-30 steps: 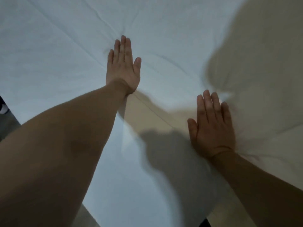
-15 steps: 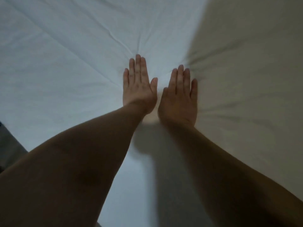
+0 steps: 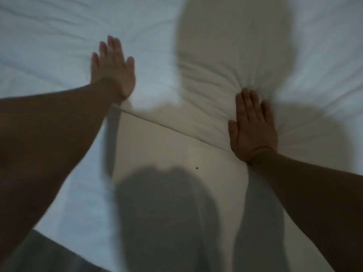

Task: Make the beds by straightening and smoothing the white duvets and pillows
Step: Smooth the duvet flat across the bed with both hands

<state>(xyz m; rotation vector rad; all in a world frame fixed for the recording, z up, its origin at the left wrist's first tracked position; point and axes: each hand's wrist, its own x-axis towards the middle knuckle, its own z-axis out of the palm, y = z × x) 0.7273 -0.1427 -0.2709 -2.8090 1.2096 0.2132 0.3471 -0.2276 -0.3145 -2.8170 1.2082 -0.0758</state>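
The white duvet (image 3: 196, 20) fills almost the whole head view, lit bluish on the left and cream in the shadowed middle. My left hand (image 3: 113, 69) lies flat on it at the upper left, fingers straight and together, blurred by motion. My right hand (image 3: 252, 126) presses flat on the duvet at the right, fingers straight; creases fan out from its fingertips. A seam line (image 3: 167, 127) runs diagonally across the cloth between the two hands. No pillow is in view.
The duvet's near edge (image 3: 64, 246) shows at the bottom left, with a dark grey surface (image 3: 39, 258) below it. Shadows of my head and arms fall across the middle of the cloth. A tiny dark speck (image 3: 197, 168) sits on the cream area.
Half a second ago my hands lay side by side, nearly touching. They have swept apart, the left toward the left and the right toward the right, pushing creases outward.
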